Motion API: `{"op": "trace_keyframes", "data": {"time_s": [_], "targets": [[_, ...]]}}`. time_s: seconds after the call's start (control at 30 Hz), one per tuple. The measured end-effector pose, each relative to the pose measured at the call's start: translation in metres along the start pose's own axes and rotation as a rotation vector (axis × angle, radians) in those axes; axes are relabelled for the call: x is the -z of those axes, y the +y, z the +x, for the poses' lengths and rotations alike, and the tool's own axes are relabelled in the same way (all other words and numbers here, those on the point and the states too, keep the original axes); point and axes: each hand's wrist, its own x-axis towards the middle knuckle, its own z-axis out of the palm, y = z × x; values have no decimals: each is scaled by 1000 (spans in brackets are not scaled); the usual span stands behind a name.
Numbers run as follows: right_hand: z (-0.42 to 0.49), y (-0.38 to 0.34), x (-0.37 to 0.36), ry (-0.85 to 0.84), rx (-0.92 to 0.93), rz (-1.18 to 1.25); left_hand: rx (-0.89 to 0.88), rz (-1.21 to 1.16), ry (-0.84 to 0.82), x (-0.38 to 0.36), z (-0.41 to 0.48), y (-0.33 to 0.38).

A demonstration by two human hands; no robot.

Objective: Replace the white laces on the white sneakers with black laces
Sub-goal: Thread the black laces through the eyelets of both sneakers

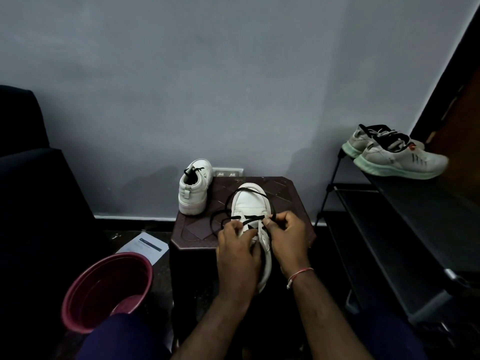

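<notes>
Left hand [237, 245] steadies near sneaker [253, 211] on worktop [197, 229]; right hand [287, 236] pinches black lace [253, 219]. Pull ends even, keep lace flat.

Dim room: grey wall [207, 87] far, dark sofa [31, 178] left, black rack [405, 216] right, brown desk [285, 198] between them.

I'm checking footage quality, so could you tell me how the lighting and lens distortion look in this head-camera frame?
Head view: dim overall, with the left side and lower corners nearly black; the white sneaker and both hands, left hand and right hand, remain readable; wide-angle bending tilts the shoe rack at the right edge; no glare visible.
</notes>
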Motion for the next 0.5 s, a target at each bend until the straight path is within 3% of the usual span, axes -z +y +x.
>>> {"op": "trace_keyframes", "data": {"time_s": [0.17, 0.4, 0.5], "targets": [[7, -16, 11, -112, -31, -50, -44, 104, 14, -3, 1, 0], [15, -27, 13, -188, 103, -465, -77, 182, -10, -2, 5, 4], [16, -24, 13, -183, 23, -407, -82, 205, -21, 0, 6, 3]]}}
